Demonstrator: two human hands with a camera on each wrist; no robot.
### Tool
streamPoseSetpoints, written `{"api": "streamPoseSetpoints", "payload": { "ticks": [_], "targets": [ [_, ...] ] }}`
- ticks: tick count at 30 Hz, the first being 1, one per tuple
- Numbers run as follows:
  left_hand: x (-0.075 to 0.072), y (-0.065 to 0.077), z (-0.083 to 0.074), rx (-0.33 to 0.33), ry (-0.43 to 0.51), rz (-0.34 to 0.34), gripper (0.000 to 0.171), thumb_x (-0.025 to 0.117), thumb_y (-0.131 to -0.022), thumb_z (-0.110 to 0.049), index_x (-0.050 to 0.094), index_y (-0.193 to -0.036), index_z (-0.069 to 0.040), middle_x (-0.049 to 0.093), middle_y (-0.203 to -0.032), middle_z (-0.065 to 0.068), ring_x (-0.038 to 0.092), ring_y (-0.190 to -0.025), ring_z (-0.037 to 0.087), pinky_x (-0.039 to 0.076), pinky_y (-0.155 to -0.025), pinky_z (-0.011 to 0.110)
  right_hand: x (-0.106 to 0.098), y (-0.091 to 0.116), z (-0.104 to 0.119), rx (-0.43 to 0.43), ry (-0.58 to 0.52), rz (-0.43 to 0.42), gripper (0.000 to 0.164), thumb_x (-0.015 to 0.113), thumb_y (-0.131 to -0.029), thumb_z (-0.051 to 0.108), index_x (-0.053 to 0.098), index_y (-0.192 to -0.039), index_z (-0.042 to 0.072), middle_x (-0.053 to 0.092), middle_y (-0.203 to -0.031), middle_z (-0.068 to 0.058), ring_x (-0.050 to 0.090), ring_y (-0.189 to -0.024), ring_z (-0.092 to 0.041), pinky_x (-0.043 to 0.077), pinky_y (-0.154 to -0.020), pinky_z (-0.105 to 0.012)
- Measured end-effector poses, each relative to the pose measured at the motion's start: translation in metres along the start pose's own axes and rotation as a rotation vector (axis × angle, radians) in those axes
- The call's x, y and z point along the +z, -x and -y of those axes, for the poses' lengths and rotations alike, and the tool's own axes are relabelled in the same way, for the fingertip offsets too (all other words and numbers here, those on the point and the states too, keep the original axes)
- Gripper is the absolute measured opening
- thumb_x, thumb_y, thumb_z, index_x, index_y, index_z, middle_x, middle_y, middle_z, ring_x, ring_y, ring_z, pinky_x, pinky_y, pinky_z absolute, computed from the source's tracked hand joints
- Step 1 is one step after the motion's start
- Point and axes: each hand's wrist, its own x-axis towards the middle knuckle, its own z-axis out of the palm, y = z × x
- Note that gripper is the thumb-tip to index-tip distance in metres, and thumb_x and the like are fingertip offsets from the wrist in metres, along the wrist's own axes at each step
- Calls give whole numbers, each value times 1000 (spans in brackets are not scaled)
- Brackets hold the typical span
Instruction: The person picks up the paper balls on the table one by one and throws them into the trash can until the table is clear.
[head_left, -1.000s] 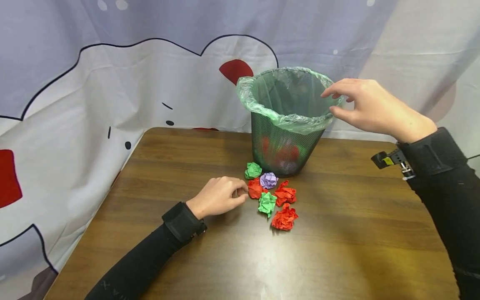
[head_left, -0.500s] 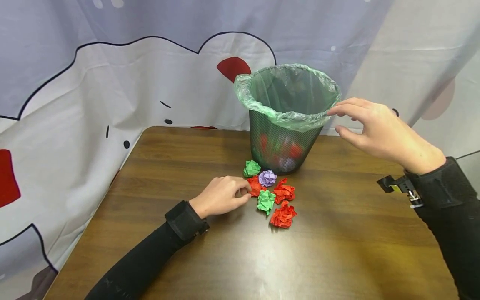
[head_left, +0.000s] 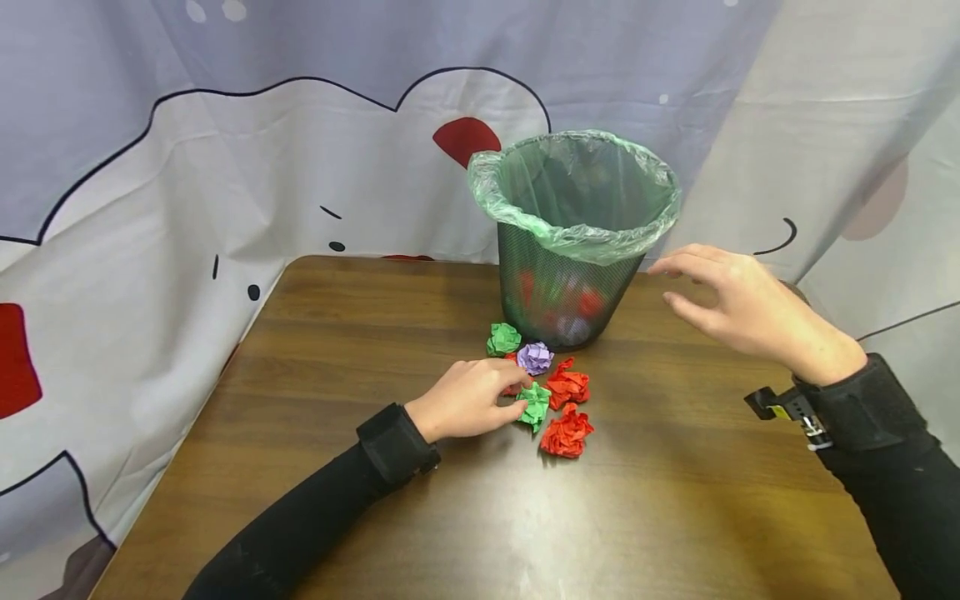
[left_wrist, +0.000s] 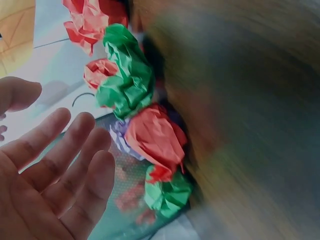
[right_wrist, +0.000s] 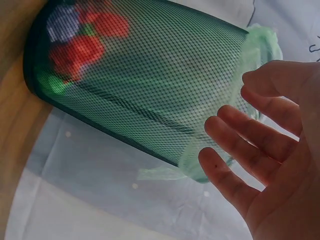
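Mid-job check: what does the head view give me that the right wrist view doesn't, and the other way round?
Only the head view: the left hand beside six loose paper balls, red, green and purple, on the table in front of the bin.

Only the right wrist view: the palm side of the right hand and a dark seam along the bin.

Both: the right hand holding nothing, the bin's green liner, and coloured paper showing through the mesh.
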Motion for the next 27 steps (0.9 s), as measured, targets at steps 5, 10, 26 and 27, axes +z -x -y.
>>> {"api": "streamPoseSetpoints", "payload": {
  "ticks": [5, 10, 26, 27],
  "targets": [
    [3, -7, -6, 46, -24, 5, 29, 64, -94, -36, 71, -117, -19, 70, -112, -7, 63, -92, 7, 51, -69, 27, 8, 5, 0, 10, -25, 29, 40, 76, -83, 1, 69, -120, 13, 70, -117, -2, 64, -109, -20, 46, -92, -32],
    [4, -12, -12, 79, -58, 8, 33, 63, -93, -37, 70, -120, -20, 68, -115, -8, 64, -103, 7, 55, -76, 30, 17, 11, -3, 11, -52, 30, 40, 76, -83, 1, 68, -121, 14, 68, -119, -1, 64, -107, -18, 42, -94, -18],
    [15, -28, -34, 150, -97, 95, 38, 66, -90, -37, 66, -125, -23, 64, -118, -8, 59, -96, 5, 50, -72, 24, 39, 28, -7, 111, -91, 94, 39, 75, -86, 6, 67, -123, 16, 68, -120, 3, 64, -105, -17, 46, -90, -28],
    [16, -28, -36, 154, -103, 102, 38, 66, -89, -37, 66, -125, -24, 64, -120, -8, 59, -97, 5, 49, -70, 24, 40, 29, -7, 114, -91, 94, 39, 75, -86, 7, 67, -124, 16, 68, -121, 3, 64, -105, -16, 46, -90, -27]
  ]
}}
